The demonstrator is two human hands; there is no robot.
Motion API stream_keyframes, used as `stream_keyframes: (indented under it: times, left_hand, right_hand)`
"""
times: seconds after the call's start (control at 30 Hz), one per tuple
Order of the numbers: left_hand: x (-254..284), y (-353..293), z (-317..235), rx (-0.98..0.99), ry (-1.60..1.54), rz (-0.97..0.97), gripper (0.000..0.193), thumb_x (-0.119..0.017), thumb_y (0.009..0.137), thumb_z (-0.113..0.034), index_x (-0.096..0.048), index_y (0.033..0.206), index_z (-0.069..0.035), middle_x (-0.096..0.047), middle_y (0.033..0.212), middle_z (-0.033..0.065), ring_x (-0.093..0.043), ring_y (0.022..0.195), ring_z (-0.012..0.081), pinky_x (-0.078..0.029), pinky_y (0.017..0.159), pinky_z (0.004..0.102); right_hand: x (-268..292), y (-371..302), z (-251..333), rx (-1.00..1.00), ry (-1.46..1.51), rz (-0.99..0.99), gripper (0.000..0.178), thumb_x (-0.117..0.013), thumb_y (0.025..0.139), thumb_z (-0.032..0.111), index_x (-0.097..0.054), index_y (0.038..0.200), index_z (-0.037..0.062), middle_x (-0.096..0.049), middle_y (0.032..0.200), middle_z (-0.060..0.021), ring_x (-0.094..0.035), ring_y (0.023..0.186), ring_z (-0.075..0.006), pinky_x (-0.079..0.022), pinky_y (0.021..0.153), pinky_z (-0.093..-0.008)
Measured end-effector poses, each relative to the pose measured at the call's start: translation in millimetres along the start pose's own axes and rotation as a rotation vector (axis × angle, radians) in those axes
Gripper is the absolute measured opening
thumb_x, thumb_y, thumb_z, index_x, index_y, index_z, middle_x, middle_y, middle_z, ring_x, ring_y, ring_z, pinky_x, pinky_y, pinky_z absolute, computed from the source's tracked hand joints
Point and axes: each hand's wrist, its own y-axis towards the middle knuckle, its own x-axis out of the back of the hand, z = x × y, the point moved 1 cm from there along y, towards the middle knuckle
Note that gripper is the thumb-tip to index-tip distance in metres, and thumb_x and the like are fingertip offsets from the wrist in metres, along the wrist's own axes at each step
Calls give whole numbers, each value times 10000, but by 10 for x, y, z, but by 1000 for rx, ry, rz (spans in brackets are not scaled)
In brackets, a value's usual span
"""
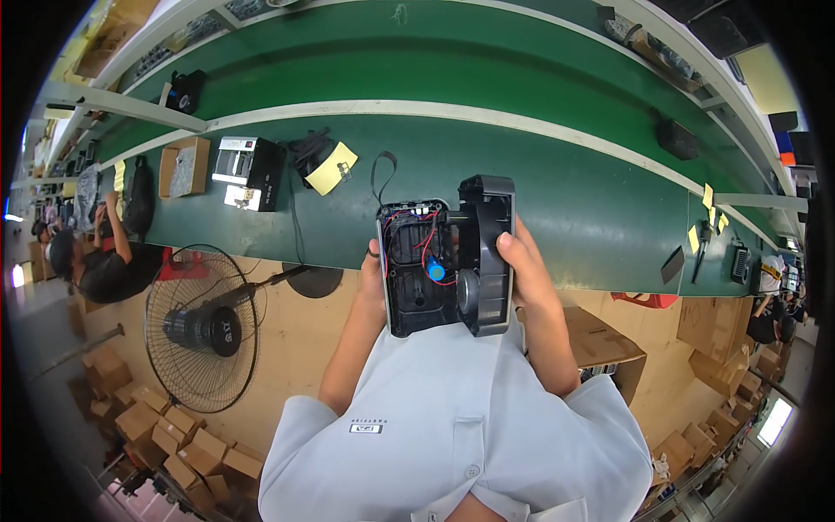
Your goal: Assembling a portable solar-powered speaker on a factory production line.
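Observation:
In front of my chest is an opened black electronic device, its two shell halves side by side. The left half faces up, showing red and black wires and a round blue part. A wrist strap loops from its top corner. My left hand grips this half by its outer edge. The right half stands on edge and carries a round, silver-rimmed part that looks like a speaker. My right hand holds it, thumb on the side wall, other fingers hidden behind.
On the green bench stand a black-and-silver machine, a cardboard box and a yellow note on black items. A pedestal fan is at left, with a seated person beyond. A carton sits by my right elbow.

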Motion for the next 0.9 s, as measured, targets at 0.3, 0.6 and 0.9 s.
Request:
stream_keyframes:
  times: [0.3, 0.6, 0.9]
  left_hand:
    - [-148, 74, 13, 35, 30, 64, 889, -624, 848, -651, -468, 1414, 17, -560, 1371, 207, -587, 1218, 340, -495, 1027, 491]
    - [212, 106, 95, 50, -25, 22, 894, -623, 853, -647, -442, 1434, 7, -555, 1372, 221, -591, 1217, 344, -490, 1030, 498]
    - [64, 65, 45, 29, 25, 9, 781, -630, 881, -586, -496, 1391, -10, -606, 1317, 192, -629, 1163, 315, -537, 971, 463]
  right_hand:
    - [5, -3, 5, 57, -15, -29, 825, -637, 920, 372, -228, 1560, 50, -579, 1274, -144, -607, 1125, -225, -489, 966, -371]
    - [-43, -3, 24, 38, 3, -89, 773, -600, 953, 283, -199, 1566, 36, -580, 1283, -161, -603, 1143, -227, -493, 971, -362]
    - [-49, 21, 23, 55, -126, -154, 758, -623, 924, 386, -309, 1510, 22, -582, 1247, -142, -633, 1034, -204, -542, 850, -328]
